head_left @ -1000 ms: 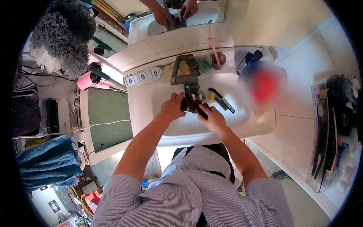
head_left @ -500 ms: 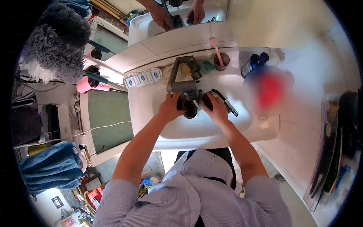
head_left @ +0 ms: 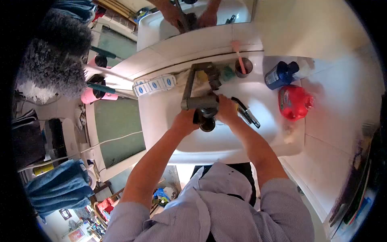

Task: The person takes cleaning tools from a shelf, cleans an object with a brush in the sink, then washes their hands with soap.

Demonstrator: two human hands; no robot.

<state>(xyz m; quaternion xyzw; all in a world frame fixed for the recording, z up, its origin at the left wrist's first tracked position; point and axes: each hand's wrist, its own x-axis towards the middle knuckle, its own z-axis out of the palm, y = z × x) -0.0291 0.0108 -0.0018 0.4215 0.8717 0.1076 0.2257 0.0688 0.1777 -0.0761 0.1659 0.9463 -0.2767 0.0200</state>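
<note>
My left hand is low in the white sink, left of the tap. Its fingers are closed around a small dark object, partly hidden. Opposite it, my right hand is closed beside the grey tap. The tap's head hides its fingertips and whatever they hold. Between the hands, under the spout, shows a dark round opening; whether it is a drain or a cup I cannot tell. A black long-handled item lies in the basin just right of my right hand.
Behind the basin stand a cup with a pink toothbrush and a white-and-blue packet. Right are a dark blue bottle and a red jug. A grey duster and pink hair dryer are left.
My right hand has moved up towards the tap, and the dark object seen in it before is now out of sight. The view has shifted slightly; the red jug is now sharp.
</note>
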